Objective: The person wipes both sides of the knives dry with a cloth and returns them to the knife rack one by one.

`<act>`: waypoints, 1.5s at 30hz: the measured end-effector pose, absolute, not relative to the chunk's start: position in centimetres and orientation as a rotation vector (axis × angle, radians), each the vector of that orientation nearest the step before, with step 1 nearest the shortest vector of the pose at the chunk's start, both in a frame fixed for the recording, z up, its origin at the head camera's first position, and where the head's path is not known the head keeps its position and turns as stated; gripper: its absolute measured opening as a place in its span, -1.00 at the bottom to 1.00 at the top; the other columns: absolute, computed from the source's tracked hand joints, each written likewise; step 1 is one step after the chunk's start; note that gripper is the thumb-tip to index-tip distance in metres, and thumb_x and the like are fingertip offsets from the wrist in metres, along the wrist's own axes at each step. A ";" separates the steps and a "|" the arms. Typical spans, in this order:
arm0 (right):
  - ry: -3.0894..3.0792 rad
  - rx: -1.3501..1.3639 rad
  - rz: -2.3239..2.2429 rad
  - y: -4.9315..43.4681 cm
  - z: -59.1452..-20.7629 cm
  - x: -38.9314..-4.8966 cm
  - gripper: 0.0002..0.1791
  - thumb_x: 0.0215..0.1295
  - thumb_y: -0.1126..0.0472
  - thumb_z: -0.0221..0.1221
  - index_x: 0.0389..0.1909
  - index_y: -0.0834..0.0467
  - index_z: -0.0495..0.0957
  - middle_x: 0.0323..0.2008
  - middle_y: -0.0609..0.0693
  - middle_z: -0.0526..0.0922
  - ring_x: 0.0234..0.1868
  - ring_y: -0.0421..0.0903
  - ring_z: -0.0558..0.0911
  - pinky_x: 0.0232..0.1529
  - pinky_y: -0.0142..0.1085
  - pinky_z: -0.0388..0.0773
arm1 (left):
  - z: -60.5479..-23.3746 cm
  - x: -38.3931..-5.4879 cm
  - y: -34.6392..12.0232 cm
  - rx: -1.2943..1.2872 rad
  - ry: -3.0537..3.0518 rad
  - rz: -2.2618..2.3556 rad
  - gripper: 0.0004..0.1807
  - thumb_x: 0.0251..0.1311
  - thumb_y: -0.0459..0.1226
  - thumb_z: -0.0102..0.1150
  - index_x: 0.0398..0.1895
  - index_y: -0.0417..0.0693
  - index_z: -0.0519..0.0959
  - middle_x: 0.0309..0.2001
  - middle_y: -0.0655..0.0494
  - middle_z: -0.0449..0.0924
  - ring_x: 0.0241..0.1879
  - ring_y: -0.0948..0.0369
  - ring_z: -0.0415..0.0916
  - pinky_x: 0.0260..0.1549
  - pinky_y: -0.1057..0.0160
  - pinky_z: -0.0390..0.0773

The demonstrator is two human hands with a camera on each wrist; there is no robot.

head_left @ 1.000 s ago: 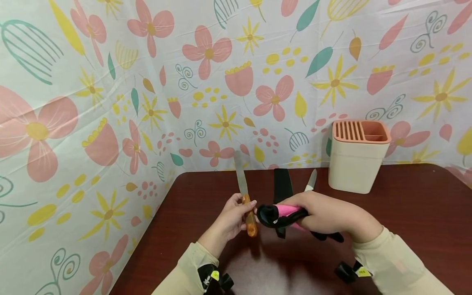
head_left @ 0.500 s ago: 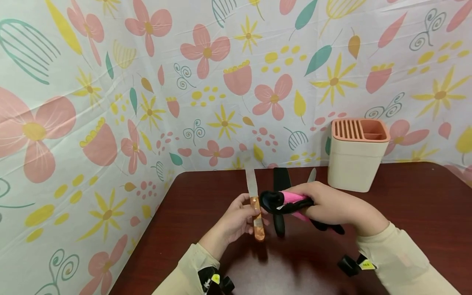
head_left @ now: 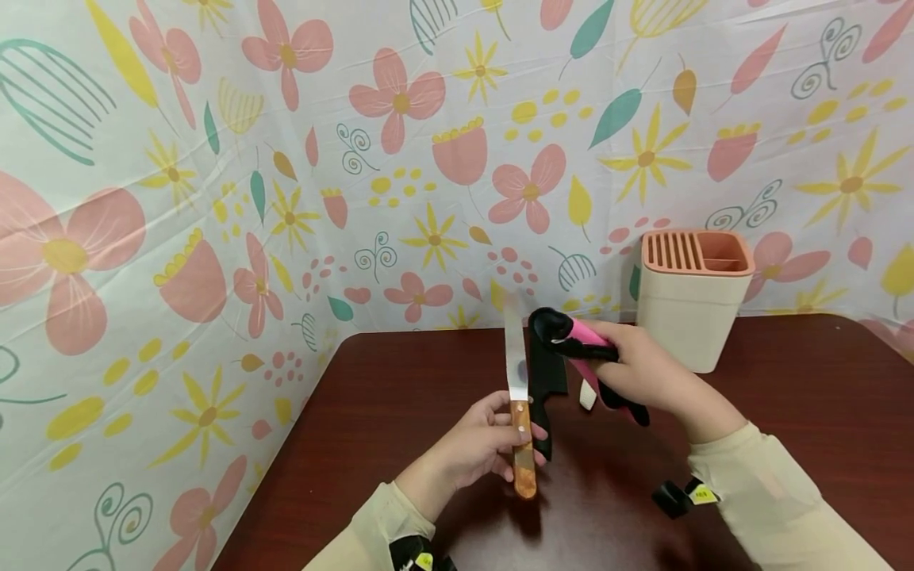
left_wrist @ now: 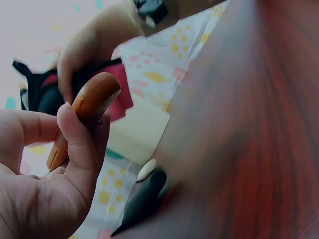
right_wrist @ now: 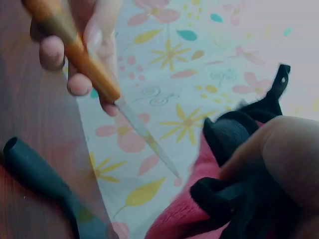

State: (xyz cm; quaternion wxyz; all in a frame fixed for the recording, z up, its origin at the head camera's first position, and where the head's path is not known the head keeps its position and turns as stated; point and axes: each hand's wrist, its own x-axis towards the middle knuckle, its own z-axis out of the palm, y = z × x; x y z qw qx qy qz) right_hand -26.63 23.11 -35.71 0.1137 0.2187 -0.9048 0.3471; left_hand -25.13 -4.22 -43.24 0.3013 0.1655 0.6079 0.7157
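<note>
My left hand (head_left: 493,436) pinches the riveted wooden handle of a spatula (head_left: 524,448), its long narrow steel blade pointing away from me. The handle's rounded end (left_wrist: 99,92) shows close up in the left wrist view. My right hand (head_left: 643,365) grips a bundled pink cloth (head_left: 587,333) with black edging, beside the blade. In the right wrist view the fuzzy pink fabric (right_wrist: 184,211) lies under the fingers, with a black strap sticking out. Below lies a broad black knife (head_left: 548,373), partly covered by the cloth. A small knife's white handle (head_left: 588,394) peeks out near it.
A cream knife holder (head_left: 689,325) with a slotted orange top stands at the back right of the dark red-brown table (head_left: 385,381). A flowered sheet (head_left: 457,174) hangs behind and along the left side. Each wrist carries a small black camera.
My left hand has moved right with the spatula, now beside the black knife. My right hand has risen and gone farther from me with the cloth, uncovering the white handle.
</note>
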 end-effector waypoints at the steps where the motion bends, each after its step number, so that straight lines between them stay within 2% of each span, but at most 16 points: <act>1: -2.666 0.602 1.035 23.2 -35.8 -26.7 -0.43 0.18 0.44 0.13 0.18 -0.07 0.61 -0.24 0.07 0.70 -0.42 -0.11 0.59 -0.38 -0.25 0.50 | -43.2 -24.9 -4.1 0.449 1.603 1.889 -0.46 0.33 -0.44 0.12 0.34 -0.01 0.30 -0.06 0.00 0.74 -0.29 0.19 0.78 -0.67 0.38 0.57; 5: -2.685 0.490 1.020 23.5 -36.1 -27.3 -0.41 0.15 0.42 0.09 0.21 -0.04 0.55 -0.21 0.14 0.69 -0.47 -0.09 0.63 -0.44 -0.21 0.51 | -43.0 -24.1 -3.5 0.480 1.577 1.851 -0.47 0.35 -0.44 0.11 0.34 -0.01 0.30 -0.06 0.04 0.74 -0.28 0.20 0.78 -0.67 0.37 0.57; 10: -2.665 0.438 0.869 23.7 -36.8 -28.1 -0.37 0.19 0.36 0.15 0.33 -0.04 0.52 -0.14 0.18 0.72 -0.30 0.02 0.62 -0.34 -0.16 0.49 | -43.0 -23.4 -3.0 0.503 1.562 1.824 -0.48 0.36 -0.44 0.09 0.35 -0.07 0.26 -0.07 0.07 0.73 -0.30 0.19 0.77 -0.69 0.37 0.56; 14: -2.676 0.410 0.803 23.9 -37.5 -28.6 -0.35 0.21 0.33 0.18 0.38 -0.03 0.49 -0.10 0.21 0.72 -0.26 0.06 0.62 -0.28 -0.11 0.49 | -42.9 -22.7 -2.7 0.516 1.579 1.797 -0.51 0.35 -0.44 0.08 0.31 -0.03 0.28 -0.04 0.02 0.73 -0.32 0.19 0.77 -0.70 0.37 0.53; 19: -2.727 0.389 0.752 24.0 -38.2 -29.1 -0.20 0.09 0.38 0.16 0.45 0.01 0.41 -0.02 0.26 0.71 -0.25 0.09 0.60 -0.31 -0.11 0.49 | -42.5 -22.2 -2.4 0.529 1.570 1.776 -0.50 0.35 -0.44 0.10 0.31 -0.02 0.28 0.01 -0.09 0.72 -0.32 0.20 0.76 -0.71 0.37 0.53; 25: -2.769 0.392 0.728 23.9 -38.9 -29.6 -0.19 0.08 0.37 0.14 0.47 0.06 0.38 0.01 0.26 0.70 -0.24 0.09 0.58 -0.31 -0.11 0.49 | -42.4 -22.0 -2.2 0.525 1.562 1.755 -0.54 0.34 -0.43 0.11 0.25 0.06 0.31 -0.12 0.05 0.72 -0.36 0.20 0.74 -0.72 0.38 0.51; 28: -2.754 0.405 0.722 23.8 -39.0 -29.6 -0.18 0.08 0.38 0.14 0.48 0.04 0.38 -0.01 0.25 0.71 -0.24 0.08 0.58 -0.29 -0.10 0.48 | -42.4 -22.0 -2.3 0.521 1.572 1.746 -0.53 0.34 -0.43 0.12 0.26 0.03 0.30 -0.14 0.05 0.71 -0.36 0.20 0.74 -0.72 0.37 0.50; 30: -2.748 0.420 0.716 23.6 -39.1 -29.6 -0.15 0.07 0.39 0.14 0.50 0.02 0.36 0.02 0.25 0.70 -0.24 0.08 0.57 -0.29 -0.09 0.47 | -42.5 -22.0 -2.3 0.520 1.582 1.739 -0.51 0.36 -0.42 0.11 0.29 0.04 0.29 -0.11 0.00 0.71 -0.35 0.20 0.74 -0.72 0.37 0.49; 33: -2.753 0.444 0.703 23.5 -39.1 -29.6 -0.12 0.07 0.41 0.13 0.52 -0.01 0.35 0.06 0.24 0.69 -0.23 0.06 0.55 -0.28 -0.09 0.45 | -42.6 -22.1 -2.2 0.521 1.598 1.733 -0.50 0.37 -0.42 0.11 0.31 0.06 0.29 -0.04 -0.20 0.69 -0.34 0.20 0.74 -0.72 0.37 0.48; 37: -2.769 0.476 0.688 23.3 -39.0 -29.4 -0.14 0.06 0.42 0.13 0.50 -0.01 0.38 0.07 0.23 0.68 -0.24 0.05 0.55 -0.27 -0.11 0.45 | -42.8 -22.2 -2.2 0.515 1.628 1.732 -0.53 0.35 -0.41 0.12 0.25 0.10 0.32 0.08 -0.46 0.61 -0.36 0.20 0.73 -0.73 0.38 0.45; 39: -2.780 0.494 0.668 23.2 -38.9 -29.3 -0.16 0.07 0.41 0.14 0.49 0.03 0.39 0.09 0.24 0.68 -0.23 0.05 0.56 -0.25 -0.10 0.47 | -42.9 -22.3 -2.2 0.509 1.639 1.735 -0.56 0.34 -0.41 0.12 0.20 0.13 0.33 0.09 -0.49 0.60 -0.37 0.20 0.73 -0.74 0.38 0.44; 42: -2.794 0.526 0.633 23.1 -38.8 -29.1 -0.18 0.07 0.41 0.15 0.47 0.05 0.42 0.09 0.23 0.68 -0.22 0.04 0.56 -0.23 -0.09 0.48 | -43.1 -22.4 -2.2 0.502 1.643 1.743 -0.55 0.33 -0.41 0.13 0.20 0.14 0.34 0.03 -0.42 0.64 -0.38 0.19 0.73 -0.74 0.38 0.43; 45: -2.810 0.544 0.620 22.8 -38.6 -28.9 -0.20 0.07 0.41 0.17 0.45 0.07 0.43 0.07 0.21 0.69 -0.26 0.03 0.54 -0.25 -0.11 0.48 | -43.3 -22.6 -2.3 0.501 1.639 1.756 -0.53 0.33 -0.40 0.14 0.22 0.15 0.34 -0.09 -0.20 0.71 -0.38 0.19 0.74 -0.74 0.38 0.42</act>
